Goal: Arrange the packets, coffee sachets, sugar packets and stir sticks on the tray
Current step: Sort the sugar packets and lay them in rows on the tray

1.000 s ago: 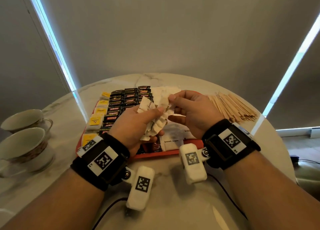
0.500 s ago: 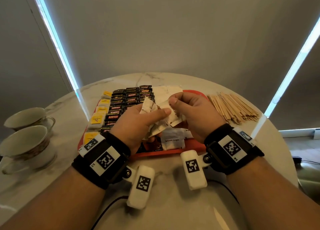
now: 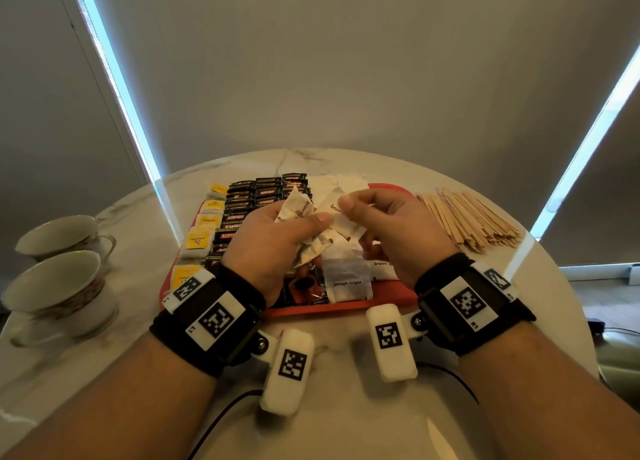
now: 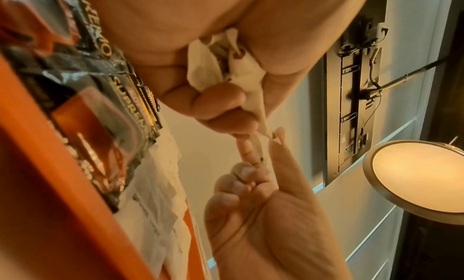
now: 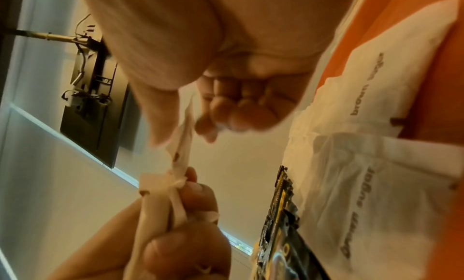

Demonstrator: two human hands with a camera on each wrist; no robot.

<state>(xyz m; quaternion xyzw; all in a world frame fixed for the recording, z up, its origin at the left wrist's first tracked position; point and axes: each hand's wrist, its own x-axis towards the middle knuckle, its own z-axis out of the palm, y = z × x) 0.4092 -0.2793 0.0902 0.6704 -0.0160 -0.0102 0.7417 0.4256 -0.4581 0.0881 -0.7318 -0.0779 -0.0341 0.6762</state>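
My left hand [image 3: 311, 222] grips a bunch of white brown sugar packets [image 3: 317, 248] above the red tray [image 3: 346, 308]. My right hand [image 3: 349, 205] pinches one packet [image 3: 334, 210] at the top of that bunch between thumb and forefinger. The left wrist view shows the bunch [image 4: 226, 66] in the curled fingers. In the right wrist view the pinched packet [image 5: 183, 145] stretches between both hands. Dark coffee sachets [image 3: 263, 193] lie in rows on the tray, with yellow packets [image 3: 197, 239] along its left. More sugar packets [image 3: 348, 283] lie at its front. Wooden stir sticks [image 3: 467, 217] are piled on the table to the right.
Two cups [image 3: 59, 286] stand on the round marble table [image 3: 329, 373] at the left. A larger dark sachet [image 3: 304, 286] lies at the tray's front under my left hand. Black cables run along the near table edge.
My right hand has drawn one packet up out of the bunch, and the fanned packets in my left hand have bunched tighter. Both hands stay over the tray.
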